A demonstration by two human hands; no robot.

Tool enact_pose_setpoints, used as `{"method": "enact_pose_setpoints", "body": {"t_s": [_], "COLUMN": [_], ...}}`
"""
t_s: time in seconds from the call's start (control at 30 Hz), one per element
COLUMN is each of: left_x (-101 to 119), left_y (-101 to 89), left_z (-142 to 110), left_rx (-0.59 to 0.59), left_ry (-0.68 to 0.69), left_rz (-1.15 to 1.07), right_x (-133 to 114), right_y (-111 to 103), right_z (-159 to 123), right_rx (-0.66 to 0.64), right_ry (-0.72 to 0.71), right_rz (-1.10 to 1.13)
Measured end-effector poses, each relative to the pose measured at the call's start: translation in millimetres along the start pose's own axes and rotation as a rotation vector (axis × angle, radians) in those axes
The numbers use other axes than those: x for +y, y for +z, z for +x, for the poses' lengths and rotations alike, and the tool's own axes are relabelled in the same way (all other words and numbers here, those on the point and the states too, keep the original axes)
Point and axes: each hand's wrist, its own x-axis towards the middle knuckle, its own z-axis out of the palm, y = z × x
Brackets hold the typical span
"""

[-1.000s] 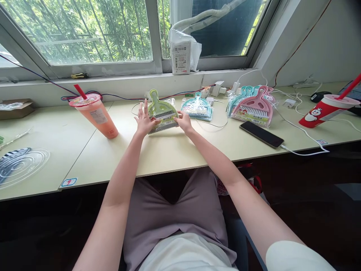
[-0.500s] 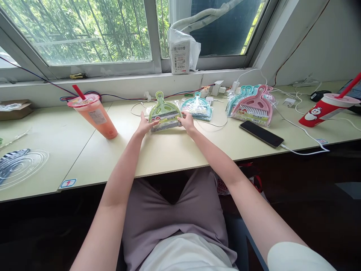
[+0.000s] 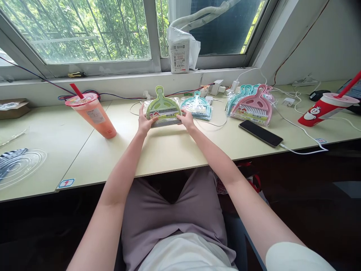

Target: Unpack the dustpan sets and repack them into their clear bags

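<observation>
Between my hands is a green dustpan and brush set (image 3: 165, 104) in clear plastic wrap, tilted up with its handle pointing toward the window. My left hand (image 3: 145, 122) grips its left edge, thumb across the front. On the opposite edge, my right hand (image 3: 186, 119) pinches the wrap near the lower corner. Right behind that hand lies a light blue dustpan set (image 3: 196, 105), also wrapped. Farther right, a pink dustpan set (image 3: 255, 105) leans on several teal ones (image 3: 244, 91).
A tall orange drink cup (image 3: 94, 116) stands left of my hands. To the right are a black phone (image 3: 261, 133) on a white cable and a red cup (image 3: 317, 113). A clear plastic disc (image 3: 29, 163) lies far left. Chargers (image 3: 217, 87) and wires run along the wall.
The green dustpan set has risen slightly and tipped more upright, with both hands still on it. The view has shifted a little.
</observation>
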Motion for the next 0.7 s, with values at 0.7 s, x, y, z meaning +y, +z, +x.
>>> {"method": "enact_pose_setpoints", "body": {"t_s": [0.7], "left_x": [50.5], "left_y": [3.2], "left_z": [-8.4], "left_rx": [-0.043], "left_ry": [0.046], "left_rz": [-0.018], "right_x": [-8.8], "right_y": [-9.8], "right_z": [3.6], "right_rx": [-0.022], "right_ry": [0.028], "right_rz": [0.097]}}
